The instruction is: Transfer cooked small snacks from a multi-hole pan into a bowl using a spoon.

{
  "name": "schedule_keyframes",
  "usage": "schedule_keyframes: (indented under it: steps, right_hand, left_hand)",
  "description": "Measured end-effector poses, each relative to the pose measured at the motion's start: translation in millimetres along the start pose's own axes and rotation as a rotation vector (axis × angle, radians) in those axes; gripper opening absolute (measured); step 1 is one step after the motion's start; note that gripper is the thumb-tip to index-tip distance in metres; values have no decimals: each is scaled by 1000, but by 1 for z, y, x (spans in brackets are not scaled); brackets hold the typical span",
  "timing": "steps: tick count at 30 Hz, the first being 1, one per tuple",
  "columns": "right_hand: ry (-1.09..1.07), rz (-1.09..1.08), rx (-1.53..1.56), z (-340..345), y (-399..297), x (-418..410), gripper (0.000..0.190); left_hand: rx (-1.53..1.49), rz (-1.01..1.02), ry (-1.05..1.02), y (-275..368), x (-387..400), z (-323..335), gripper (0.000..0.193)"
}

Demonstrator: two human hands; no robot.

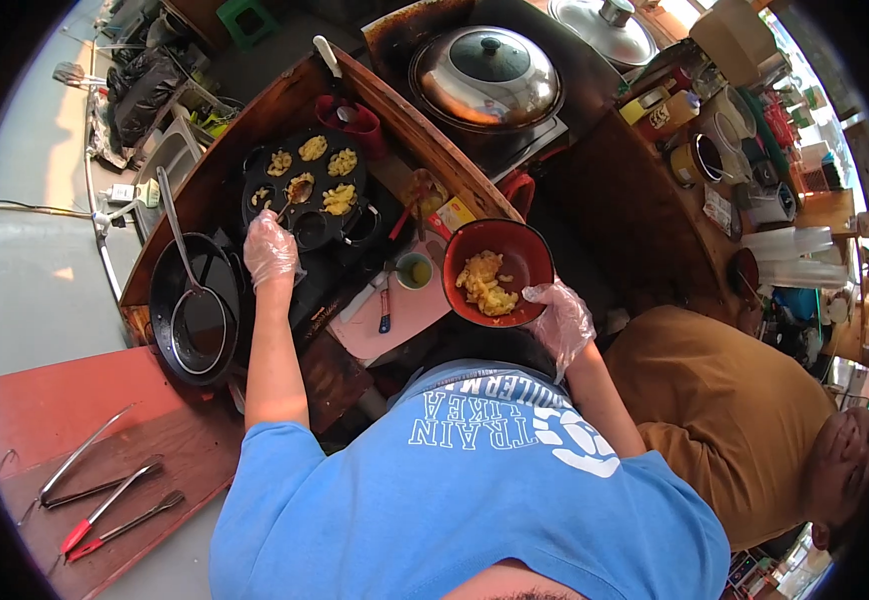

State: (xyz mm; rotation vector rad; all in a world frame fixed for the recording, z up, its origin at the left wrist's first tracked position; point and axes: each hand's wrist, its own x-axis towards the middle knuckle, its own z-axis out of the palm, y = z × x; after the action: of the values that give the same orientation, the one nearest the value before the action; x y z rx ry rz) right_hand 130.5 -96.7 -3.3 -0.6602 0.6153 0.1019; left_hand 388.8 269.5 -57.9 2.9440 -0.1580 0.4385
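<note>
My left hand [269, 246], in a clear plastic glove, grips a spoon [299, 190] over a black multi-well pan [310, 229]. The spoon's tip rests at the central well. Yellow macaroni mixture [339, 199] fills several of the round wells; one at the left holds only a few pieces, and the front well shows bare black metal. My right hand [563, 316], gloved too, holds the rim of a bowl [528, 259], red inside with a dark edge. More macaroni mixture [488, 285] lies inside it.
A pink cutting board [371, 339] bears a knife [384, 309] and a small cup [413, 271]. Left stands a wok [163, 300] with a strainer [198, 330]. Beyond the wooden partition is a lidded pot [485, 75]. Tongs [108, 506] lie on a side board. Another person [719, 427] is close at right.
</note>
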Motion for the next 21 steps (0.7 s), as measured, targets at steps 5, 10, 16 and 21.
schedule_keyframes:
  steps: [5,10,16,21]
  right_hand:
    - [-5,-45,-7,-4,1,-4,54]
    - [35,-23,14,-10,10,-2,59]
    - [-17,-50,-5,-9,20,3,58]
    - [7,15,-91,0,25,10,62]
  left_hand:
    - [13,26,125,5,6,-5,20]
    - [128,122,163,-6,4,13,16]
    - [119,83,116,0,4,10,16]
    - [122,84,164,14,10,5,17]
